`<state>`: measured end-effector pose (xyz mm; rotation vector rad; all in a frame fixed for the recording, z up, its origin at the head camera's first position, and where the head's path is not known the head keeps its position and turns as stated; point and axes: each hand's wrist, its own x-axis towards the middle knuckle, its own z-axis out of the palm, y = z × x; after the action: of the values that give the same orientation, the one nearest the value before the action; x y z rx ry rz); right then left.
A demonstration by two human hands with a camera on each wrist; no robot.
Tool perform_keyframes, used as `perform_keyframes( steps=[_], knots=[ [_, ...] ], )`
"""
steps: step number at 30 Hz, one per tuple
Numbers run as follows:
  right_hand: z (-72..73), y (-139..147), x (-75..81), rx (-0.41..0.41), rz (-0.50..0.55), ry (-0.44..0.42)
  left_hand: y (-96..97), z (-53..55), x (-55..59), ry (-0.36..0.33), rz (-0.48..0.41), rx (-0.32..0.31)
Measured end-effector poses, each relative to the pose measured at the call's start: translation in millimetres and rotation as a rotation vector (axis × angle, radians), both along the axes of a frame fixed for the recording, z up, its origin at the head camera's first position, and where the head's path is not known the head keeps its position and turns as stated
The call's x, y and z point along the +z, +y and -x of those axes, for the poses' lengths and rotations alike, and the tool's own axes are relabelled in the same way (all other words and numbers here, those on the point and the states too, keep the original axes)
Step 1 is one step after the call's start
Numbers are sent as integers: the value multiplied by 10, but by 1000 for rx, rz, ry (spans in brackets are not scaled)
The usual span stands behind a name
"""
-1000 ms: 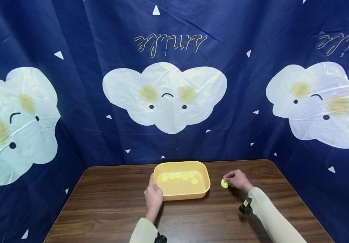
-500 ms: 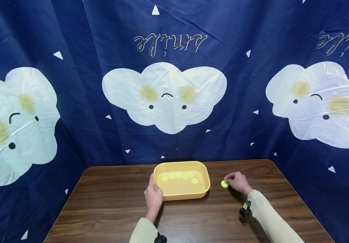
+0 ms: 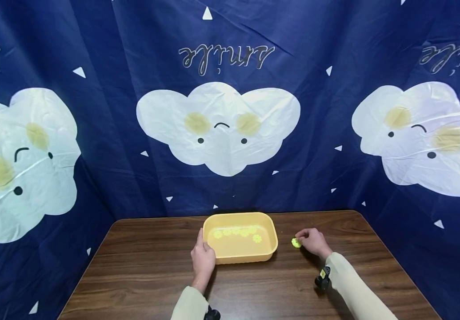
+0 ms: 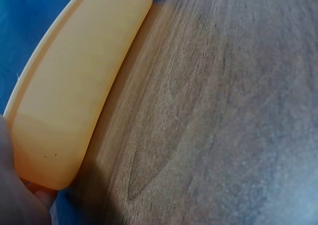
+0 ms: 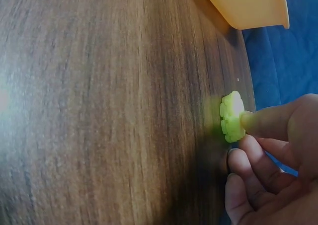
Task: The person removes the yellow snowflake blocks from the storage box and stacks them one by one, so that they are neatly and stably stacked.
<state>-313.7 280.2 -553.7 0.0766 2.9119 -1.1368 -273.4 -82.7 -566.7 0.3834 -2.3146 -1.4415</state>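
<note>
A yellow plastic basin (image 3: 242, 259) stands upright at the back of the table. My left hand (image 3: 203, 263) grips its left end at the near corner; in the left wrist view the fingers wrap the corner of its wall (image 4: 74, 86). Several yellow flower-shaped pieces (image 3: 236, 231) lie on the basin's floor, most of them in a row. To the right of the basin, my right hand (image 3: 314, 242) pinches a bright yellow-green flower-shaped piece (image 3: 295, 243) close over the table. In the right wrist view the thumb presses on this scalloped piece (image 5: 232, 116); its other fingers are curled beneath.
The brown wood-grain table (image 3: 142, 266) ends right behind the basin. A blue curtain (image 3: 318, 186) with white clouds hangs at the back and sides. Black wrist cameras (image 3: 322, 279) sit on both sleeves.
The flower-shaped piece in my right hand has tipped from facing the head camera to lying flatter, and the right hand has dropped slightly. The left hand and basin have stayed put.
</note>
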Motion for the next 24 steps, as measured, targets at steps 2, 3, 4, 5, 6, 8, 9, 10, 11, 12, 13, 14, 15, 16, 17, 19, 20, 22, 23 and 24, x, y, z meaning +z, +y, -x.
perform_keyframes(
  steps=[2,3,4,5,6,8,9,10,11,12,13,14,15,16,17,19,20,22,23,24],
  knots=[
    [-5,3,-13,-3,1,-1,2,-5,6,-3,0,-1],
    [-8,4,-15,-2,2,1,3,-7,7,-7,0,0],
    [-7,6,-21,-1,2,2,3,-9,9,-10,-1,-1],
    [-6,7,-25,-2,2,0,3,-10,10,-12,-2,-1],
    [-8,5,-24,-2,2,-1,3,-11,12,-14,-1,0],
    [-7,2,-24,-5,4,-6,2,-12,15,-20,-4,1],
    [-8,0,-23,-3,2,-6,2,-11,17,-24,-6,1],
    [-7,0,-24,-3,1,-7,2,-7,17,-26,-8,1],
    [-9,-3,-20,-5,2,-8,2,-4,16,-28,-9,0],
    [-11,-5,-17,-4,2,-8,4,-1,16,-27,-5,1],
    [-9,-4,-21,-8,1,-9,4,2,13,-30,-6,2],
    [-12,-5,-18,-6,-2,-6,5,2,12,-29,-5,3],
    [-15,-6,-15,-5,-1,-6,7,1,12,-29,-5,4],
    [-19,-7,-12,-7,0,-9,9,0,12,-30,-3,3],
    [-26,-10,-5,-10,2,-12,10,-2,12,-30,-1,3],
    [-27,-8,-5,-8,4,-12,11,-5,12,-38,-4,2],
    [-30,-10,-1,-7,7,-13,11,-8,14,-40,-5,0],
    [-32,-9,0,-5,7,-14,10,-8,14,-43,-6,-3],
    [-29,-8,-2,-5,7,-13,9,-6,12,-40,-5,-3],
    [-26,-8,-4,-4,8,-11,9,-7,13,-39,-5,-3]
  ],
)
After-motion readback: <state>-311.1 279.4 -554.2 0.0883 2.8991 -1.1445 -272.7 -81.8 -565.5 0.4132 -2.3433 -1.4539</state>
